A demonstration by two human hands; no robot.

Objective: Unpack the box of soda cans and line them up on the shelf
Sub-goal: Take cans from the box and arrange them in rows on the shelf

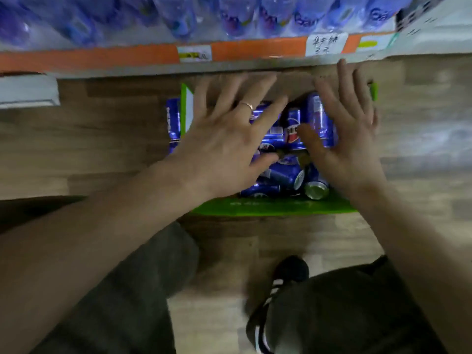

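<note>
Your left hand [224,139] and right hand [344,139] hovered spread, each grip released, over the box [275,208] of cans [293,129] below the shelf [102,60]; best seize one upright can apiece.

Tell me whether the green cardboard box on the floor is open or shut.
Open. The green cardboard box has its top uncovered, showing blue soda cans lying jumbled inside.

A shop aisle — price tags [195,53] on an orange shelf edge [102,58], bottled water [178,19] stocked above.
</note>
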